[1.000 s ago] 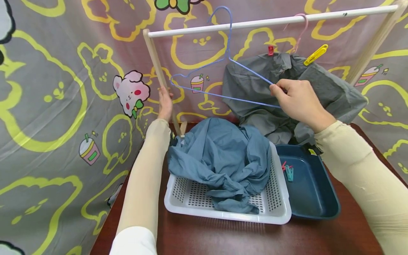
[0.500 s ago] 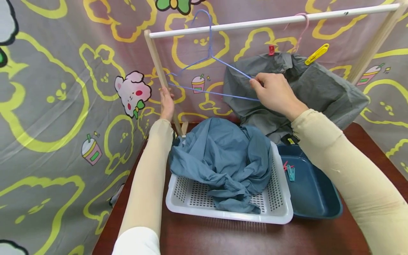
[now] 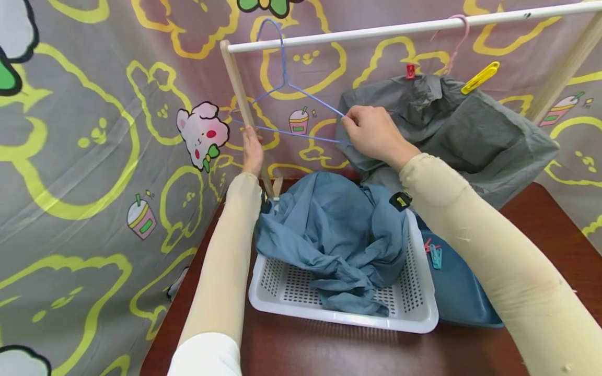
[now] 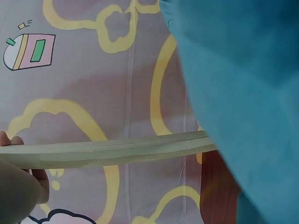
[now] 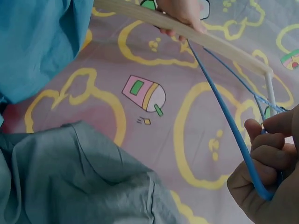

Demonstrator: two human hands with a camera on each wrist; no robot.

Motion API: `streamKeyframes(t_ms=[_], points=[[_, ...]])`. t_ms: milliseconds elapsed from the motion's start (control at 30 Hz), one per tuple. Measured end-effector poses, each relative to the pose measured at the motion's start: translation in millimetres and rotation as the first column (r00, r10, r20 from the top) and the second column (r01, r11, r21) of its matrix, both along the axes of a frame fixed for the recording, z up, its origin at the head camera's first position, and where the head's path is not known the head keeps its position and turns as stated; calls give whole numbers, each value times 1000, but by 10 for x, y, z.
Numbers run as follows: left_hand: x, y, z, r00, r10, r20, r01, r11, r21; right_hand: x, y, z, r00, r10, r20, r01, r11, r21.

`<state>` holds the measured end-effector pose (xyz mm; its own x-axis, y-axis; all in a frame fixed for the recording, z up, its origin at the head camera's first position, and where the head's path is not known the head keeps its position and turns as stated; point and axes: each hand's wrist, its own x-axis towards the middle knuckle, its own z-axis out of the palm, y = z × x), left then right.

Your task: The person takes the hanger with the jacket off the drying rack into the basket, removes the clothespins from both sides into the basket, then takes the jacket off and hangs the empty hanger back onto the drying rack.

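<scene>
Blue wire hanger point(image 3: 287, 107) sits in the upper middle of the head view, its hook looped over the white rail point(image 3: 404, 27) close to the rail's left end. The right hand point(image 3: 373, 134) has the hanger's right shoulder end: fingers curled around the wire, thumb pressed on top, so the bend of the wire sits inside the fist. The right wrist view shows it better, with the wire running up and left out of the curled fingers point(image 5: 266, 158) toward the wooden post point(image 5: 187, 30).

The left hand point(image 3: 252, 151) is wrapped around that wooden post left of center, just below the hanger's left tip, fingers hugging the wood. Can't tell if the wire touches that hand.

Below the hands a blue garment point(image 3: 334, 235) is bunched in a white perforated basket point(image 3: 414, 318). A grey garment point(image 3: 461, 130) hangs on the rail at upper right.
</scene>
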<state>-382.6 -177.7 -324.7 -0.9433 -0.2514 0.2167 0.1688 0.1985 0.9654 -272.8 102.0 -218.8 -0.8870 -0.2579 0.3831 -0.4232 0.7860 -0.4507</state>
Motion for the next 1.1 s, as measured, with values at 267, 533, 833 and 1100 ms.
streamKeyframes(t_ms=[267, 533, 833, 1100], points=[[14, 5, -9, 999, -3, -51, 4, 1000, 21, -76, -205, -13, 997, 36, 62, -37, 999, 10], [-19, 6, -15, 999, -2, -41, 3, 1000, 29, -131, -321, -98, 993, 57, 99, -55, 998, -16], [-1, -7, -24, 998, -26, -51, 26, 1000, 1, -153, -415, -130, 989, 86, 121, -83, 996, -34], [6, -15, -18, 998, -41, -55, 41, 999, 5, -166, -401, -187, 980, 121, 157, -112, 991, -66]])
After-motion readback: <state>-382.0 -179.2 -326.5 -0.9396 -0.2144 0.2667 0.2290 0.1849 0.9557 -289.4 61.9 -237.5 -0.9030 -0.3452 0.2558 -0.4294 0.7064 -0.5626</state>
